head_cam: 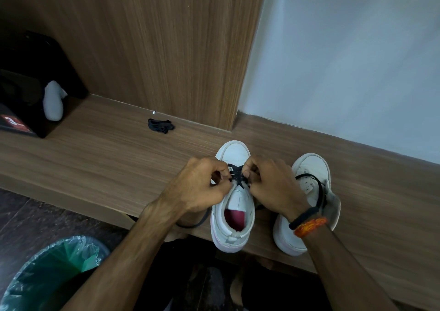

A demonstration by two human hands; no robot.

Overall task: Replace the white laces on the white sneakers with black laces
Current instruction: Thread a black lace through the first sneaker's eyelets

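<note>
Two white sneakers stand on a wooden ledge (100, 149), toes pointing away from me. The left sneaker (234, 218) has a black lace (236, 173) crossed through its front eyelets. My left hand (202, 187) pinches the lace at the shoe's left side, and my right hand (269, 184) pinches it at the right side. One loose end of the lace hangs off the ledge under my left wrist. The right sneaker (309, 168) has no lacing; a black lace strand (319, 187) lies across it. A bundled black lace (161, 125) lies further back on the ledge.
A wood-panelled wall and a pale wall rise behind the ledge. A black box (28, 96) with a white sock (53, 101) on it sits at the far left. A bin with a green liner (52, 275) stands on the dark floor, lower left.
</note>
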